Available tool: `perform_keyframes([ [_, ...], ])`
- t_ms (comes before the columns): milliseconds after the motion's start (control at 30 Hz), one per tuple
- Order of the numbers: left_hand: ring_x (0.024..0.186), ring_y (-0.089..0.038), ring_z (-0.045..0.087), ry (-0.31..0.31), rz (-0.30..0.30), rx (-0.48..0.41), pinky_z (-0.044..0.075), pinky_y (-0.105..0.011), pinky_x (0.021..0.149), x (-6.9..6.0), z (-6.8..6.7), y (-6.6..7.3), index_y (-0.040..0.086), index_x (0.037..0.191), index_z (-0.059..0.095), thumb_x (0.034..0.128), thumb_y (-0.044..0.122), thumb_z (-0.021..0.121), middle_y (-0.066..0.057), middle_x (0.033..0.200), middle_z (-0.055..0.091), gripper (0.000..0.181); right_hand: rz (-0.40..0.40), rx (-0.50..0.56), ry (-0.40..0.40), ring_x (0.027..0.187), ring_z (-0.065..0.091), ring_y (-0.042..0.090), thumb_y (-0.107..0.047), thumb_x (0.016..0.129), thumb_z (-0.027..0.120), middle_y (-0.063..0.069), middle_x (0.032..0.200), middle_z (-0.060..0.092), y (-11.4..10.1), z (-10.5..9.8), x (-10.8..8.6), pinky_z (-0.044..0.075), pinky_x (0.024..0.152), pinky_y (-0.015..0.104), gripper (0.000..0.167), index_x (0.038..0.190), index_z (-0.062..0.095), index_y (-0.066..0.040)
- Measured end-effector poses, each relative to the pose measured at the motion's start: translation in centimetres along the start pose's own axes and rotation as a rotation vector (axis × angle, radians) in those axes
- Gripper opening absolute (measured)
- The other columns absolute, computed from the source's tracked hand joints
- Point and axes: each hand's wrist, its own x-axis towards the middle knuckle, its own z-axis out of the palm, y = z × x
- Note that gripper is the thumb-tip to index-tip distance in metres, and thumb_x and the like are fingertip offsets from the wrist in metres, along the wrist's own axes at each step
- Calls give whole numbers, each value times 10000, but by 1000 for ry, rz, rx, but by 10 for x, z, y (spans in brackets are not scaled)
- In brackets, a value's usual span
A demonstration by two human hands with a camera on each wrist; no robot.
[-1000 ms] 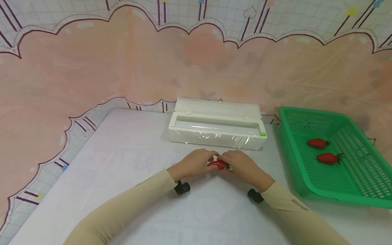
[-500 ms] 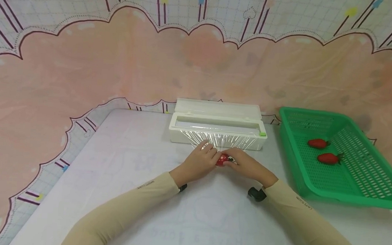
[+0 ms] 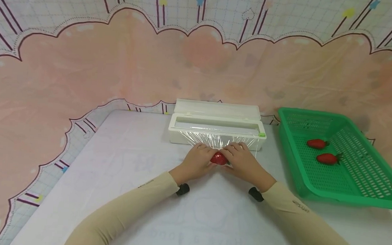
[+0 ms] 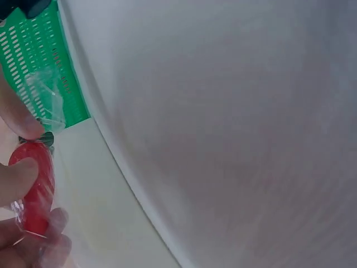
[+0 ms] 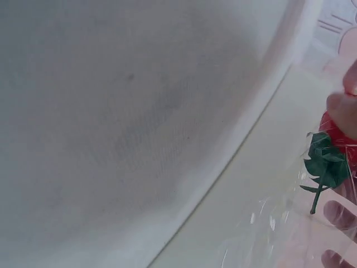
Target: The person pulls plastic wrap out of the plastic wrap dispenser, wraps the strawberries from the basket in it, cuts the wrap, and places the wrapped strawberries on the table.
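Note:
In the head view a red strawberry (image 3: 219, 159) lies between my two hands, just in front of the cling film box (image 3: 217, 133). My left hand (image 3: 196, 161) holds its left end; the left wrist view shows a thumb on the strawberry (image 4: 40, 187) and fingers under its tip. My right hand (image 3: 243, 165) grips the other end, beside the green leaves (image 5: 326, 162). Clear cling film (image 3: 211, 139) covers the fruit and stretches in creases back to the box. Some fingertips of both hands are hidden in the head view.
The box's white lid (image 3: 217, 109) stands raised, with a green piece (image 3: 262, 134) at its right end. On the right a green basket (image 3: 302, 181) holds two strawberries (image 3: 328, 158). A patterned cloth (image 3: 135, 67) hangs behind the white table (image 3: 141, 149).
The film has gone from loose to pulled in creases between box and strawberry. My left hand reached over the strawberry, then drew back to its left end. The strawberry has turned in my hands.

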Motion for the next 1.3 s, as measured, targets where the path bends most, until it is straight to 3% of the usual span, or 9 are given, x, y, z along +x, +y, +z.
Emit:
perform_keyframes([
  [100, 992, -190, 620, 0, -15, -27, 446, -359, 942, 0, 1, 0, 91, 1149, 621, 870, 348, 644, -30, 1039, 695, 380, 4, -4, -9, 984, 584, 255, -265, 690, 825, 58, 991, 652, 1, 2, 0, 468, 866, 431, 457, 1058, 629, -78],
  [300, 1075, -211, 565, 6, -18, 81, 421, -360, 958, 2, 2, 1, 96, 1187, 573, 808, 352, 698, -39, 1133, 614, 474, 20, 3, -35, 1000, 592, 262, -250, 725, 789, 72, 1017, 665, 3, 6, 0, 483, 865, 434, 465, 1115, 630, -55],
  [433, 989, -194, 598, 77, 3, 128, 429, -342, 932, 4, 2, 1, 99, 1117, 605, 809, 360, 701, -23, 1043, 658, 415, 39, 29, -35, 985, 604, 256, -225, 759, 753, 70, 1004, 678, 3, 7, 2, 484, 863, 438, 432, 1127, 608, -49],
  [600, 901, -178, 624, 141, 9, 107, 455, -336, 909, 5, 1, 0, 105, 1038, 650, 826, 365, 690, -15, 938, 686, 338, 87, 52, -56, 995, 595, 240, -233, 777, 735, 61, 992, 662, 3, 7, 3, 458, 887, 455, 399, 1094, 564, -63],
  [767, 913, -185, 615, 136, -1, 98, 455, -342, 890, 4, 1, -1, 101, 1037, 654, 845, 360, 667, -19, 942, 687, 323, 67, -14, -15, 1003, 589, 256, -235, 758, 773, 68, 995, 671, 4, 8, 2, 455, 884, 452, 396, 1060, 592, -54],
  [933, 986, -199, 596, 99, -50, 112, 433, -349, 917, 6, 3, -2, 107, 1062, 636, 830, 366, 683, -20, 993, 670, 351, 47, -60, 27, 984, 599, 263, -210, 781, 754, 79, 987, 676, 4, 9, 4, 466, 852, 432, 343, 1047, 616, -43],
  [1133, 965, -187, 602, 115, -50, 168, 438, -340, 906, 8, 5, -4, 124, 1023, 646, 842, 329, 677, 1, 970, 689, 275, 87, -55, -7, 1023, 574, 262, -227, 831, 708, 89, 1030, 661, 1, 5, 7, 452, 885, 445, 355, 1111, 617, -29],
  [1300, 997, -185, 598, 138, -57, 152, 426, -334, 912, 9, 8, -6, 115, 1131, 627, 836, 304, 690, -13, 1032, 684, 356, 133, -44, -46, 1024, 581, 262, -243, 858, 676, 90, 1023, 670, 1, 6, 10, 443, 902, 445, 328, 1106, 614, -37],
])
